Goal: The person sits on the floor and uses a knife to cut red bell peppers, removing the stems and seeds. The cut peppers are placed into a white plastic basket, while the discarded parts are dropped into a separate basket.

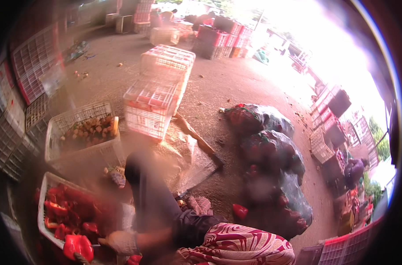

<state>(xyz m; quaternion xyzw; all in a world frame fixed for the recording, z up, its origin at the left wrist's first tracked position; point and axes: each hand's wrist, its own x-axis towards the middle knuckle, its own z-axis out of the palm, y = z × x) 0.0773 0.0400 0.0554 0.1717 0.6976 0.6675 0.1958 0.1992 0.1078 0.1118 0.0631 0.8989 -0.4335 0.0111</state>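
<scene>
A whole red bell pepper [78, 247] is held at the bottom edge of the view, over the near rim of a white plastic crate [41, 212]. My left hand [81, 258] grips it from below; only gloved fingertips show. My right hand [120, 241], in a pale knit glove, reaches in from the right, just beside the pepper. Its fingers are curled, and blur hides whether anything is in them. Cut red bell peppers [66, 212] fill much of the crate. Below my right hand, part of another red pepper [134, 260] shows.
Pepper cores [91, 129] lie in a second white crate [78, 114]. Upturned crates [151, 106] stand ahead, near a plastic sheet [194, 162]. Bulging net sacks of peppers [270, 152] lie right, with a loose pepper [240, 211] nearby. Several people work among crate stacks farther off.
</scene>
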